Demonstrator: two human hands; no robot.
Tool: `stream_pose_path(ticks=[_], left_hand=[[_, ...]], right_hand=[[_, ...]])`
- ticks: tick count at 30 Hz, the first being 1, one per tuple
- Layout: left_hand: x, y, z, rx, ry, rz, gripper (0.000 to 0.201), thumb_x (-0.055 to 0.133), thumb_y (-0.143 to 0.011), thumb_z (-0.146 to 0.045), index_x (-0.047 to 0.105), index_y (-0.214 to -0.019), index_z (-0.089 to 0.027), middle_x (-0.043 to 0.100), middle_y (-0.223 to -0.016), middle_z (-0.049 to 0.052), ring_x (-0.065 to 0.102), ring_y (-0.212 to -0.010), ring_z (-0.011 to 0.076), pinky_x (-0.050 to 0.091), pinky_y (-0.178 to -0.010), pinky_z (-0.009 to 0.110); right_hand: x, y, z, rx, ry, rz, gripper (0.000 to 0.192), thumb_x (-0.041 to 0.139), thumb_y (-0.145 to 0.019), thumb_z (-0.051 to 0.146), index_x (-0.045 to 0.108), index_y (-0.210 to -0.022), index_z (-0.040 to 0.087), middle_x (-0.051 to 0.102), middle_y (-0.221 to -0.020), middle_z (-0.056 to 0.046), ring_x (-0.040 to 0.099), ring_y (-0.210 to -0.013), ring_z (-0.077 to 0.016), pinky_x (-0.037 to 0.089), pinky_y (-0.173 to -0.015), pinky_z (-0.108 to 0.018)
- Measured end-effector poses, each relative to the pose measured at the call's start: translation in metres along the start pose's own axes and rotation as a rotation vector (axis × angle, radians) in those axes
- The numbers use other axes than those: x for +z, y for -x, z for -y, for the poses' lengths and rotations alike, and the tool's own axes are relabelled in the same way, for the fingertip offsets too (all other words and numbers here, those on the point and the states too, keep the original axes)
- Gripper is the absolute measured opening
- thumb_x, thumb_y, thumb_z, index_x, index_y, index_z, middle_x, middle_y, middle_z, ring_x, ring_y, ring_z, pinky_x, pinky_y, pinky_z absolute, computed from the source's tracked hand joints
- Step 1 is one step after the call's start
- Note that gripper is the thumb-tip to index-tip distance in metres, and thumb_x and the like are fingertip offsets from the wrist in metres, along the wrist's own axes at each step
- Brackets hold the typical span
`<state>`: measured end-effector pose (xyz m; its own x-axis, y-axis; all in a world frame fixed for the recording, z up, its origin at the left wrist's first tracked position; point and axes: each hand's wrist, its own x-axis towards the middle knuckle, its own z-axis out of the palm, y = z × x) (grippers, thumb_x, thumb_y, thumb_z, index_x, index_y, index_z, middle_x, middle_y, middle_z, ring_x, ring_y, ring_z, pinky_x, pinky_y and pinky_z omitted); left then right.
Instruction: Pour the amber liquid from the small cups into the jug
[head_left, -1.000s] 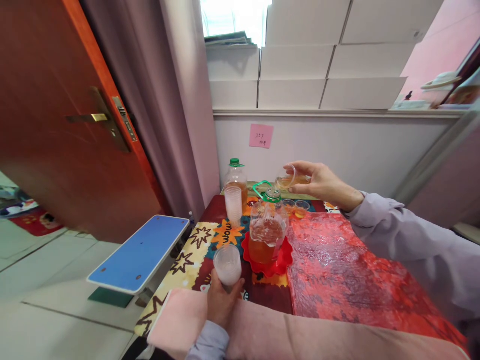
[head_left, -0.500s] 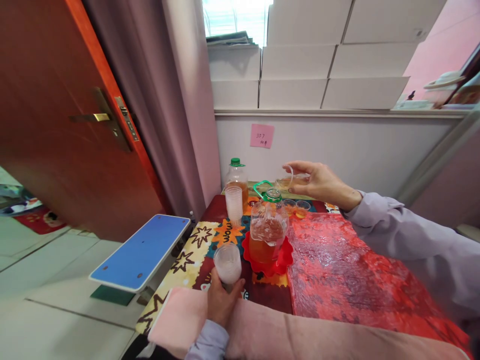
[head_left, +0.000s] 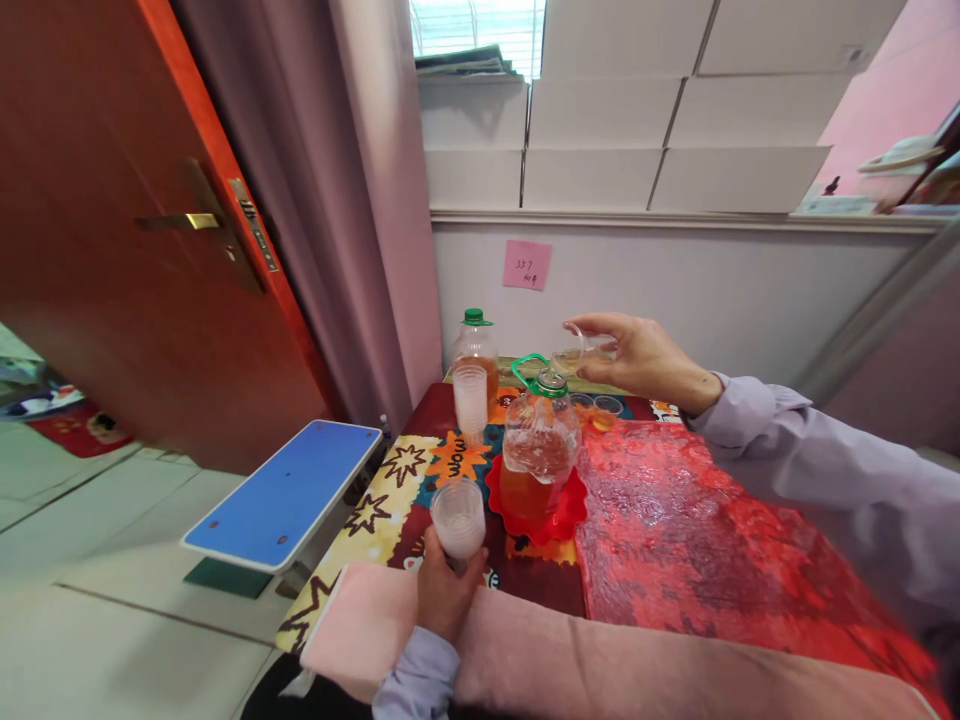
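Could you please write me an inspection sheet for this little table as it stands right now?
Surface: small table under a patterned cloth, with a red crinkled sheet on its right part.
Job's things: large jug of amber liquid, mouth open, on a red saucer; small clear cup tipped at the jug's mouth; frosted cup.
Clutter: capped bottle, stacked cups, two small cups behind the jug.
Hands: right hand holds the small clear cup; left hand holds the frosted cup.
Cables: nothing seen.
Surroundings: open door, curtain, white boxes, blue stool, pink note.
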<state>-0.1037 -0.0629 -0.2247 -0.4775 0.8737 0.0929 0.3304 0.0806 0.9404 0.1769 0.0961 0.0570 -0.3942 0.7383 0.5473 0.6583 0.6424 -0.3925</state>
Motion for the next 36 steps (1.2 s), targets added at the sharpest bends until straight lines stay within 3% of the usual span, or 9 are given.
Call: stream_pose_path(ticks=[17, 26, 30, 33, 36], left_hand=[[0.000, 0.002, -0.004, 0.046, 0.023, 0.014, 0.054, 0.078, -0.067, -0.057, 0.055, -0.101, -0.022, 0.073, -0.084, 0.004, 0.070, -0.075, 0.0259, 0.055, -0.067, 0.038], [0.001, 0.002, 0.000, 0.156, 0.027, 0.003, 0.053, 0.077, -0.071, -0.054, 0.060, -0.109, -0.021, 0.075, -0.095, 0.005, 0.071, -0.085, 0.0240, 0.057, -0.075, 0.036], [0.000, 0.003, 0.002, 0.166, -0.006, -0.002, 0.050, 0.076, -0.072, -0.053, 0.057, -0.107, -0.021, 0.073, -0.092, 0.005, 0.070, -0.081, 0.0231, 0.057, -0.073, 0.035], [0.000, 0.004, 0.002, 0.151, -0.037, 0.007, 0.051, 0.076, -0.072, -0.053, 0.055, -0.107, -0.022, 0.073, -0.089, 0.004, 0.069, -0.077, 0.0228, 0.056, -0.070, 0.034], [-0.001, 0.007, 0.001, 0.154, -0.040, 0.030, 0.053, 0.074, -0.074, -0.051, 0.055, -0.114, -0.021, 0.074, -0.093, 0.005, 0.071, -0.080, 0.0234, 0.057, -0.071, 0.034]], right_hand=[[-0.005, -0.001, 0.016, -0.112, 0.186, 0.027, 0.058, 0.071, -0.076, 0.016, 0.074, -0.134, 0.028, 0.077, -0.126, -0.004, 0.074, -0.109, -0.0268, 0.059, -0.100, -0.043], [-0.003, -0.002, 0.021, -0.258, 0.313, 0.056, 0.063, 0.067, -0.078, 0.014, 0.068, -0.140, 0.025, 0.072, -0.138, -0.008, 0.068, -0.125, -0.0320, 0.053, -0.107, -0.050], [-0.004, -0.007, 0.025, -0.351, 0.368, 0.058, 0.063, 0.066, -0.078, 0.010, 0.069, -0.138, 0.030, 0.072, -0.140, -0.005, 0.061, -0.135, -0.0332, 0.039, -0.120, -0.059], [-0.009, -0.001, 0.034, -0.338, 0.378, -0.005, 0.060, 0.069, -0.080, 0.012, 0.069, -0.135, 0.036, 0.072, -0.139, -0.001, 0.055, -0.142, -0.0360, 0.029, -0.125, -0.065], [-0.010, 0.029, 0.052, -0.244, 0.350, -0.268, 0.053, 0.071, -0.087, 0.024, 0.065, -0.139, 0.029, 0.072, -0.136, -0.009, 0.059, -0.136, -0.0402, 0.038, -0.119, -0.063]])
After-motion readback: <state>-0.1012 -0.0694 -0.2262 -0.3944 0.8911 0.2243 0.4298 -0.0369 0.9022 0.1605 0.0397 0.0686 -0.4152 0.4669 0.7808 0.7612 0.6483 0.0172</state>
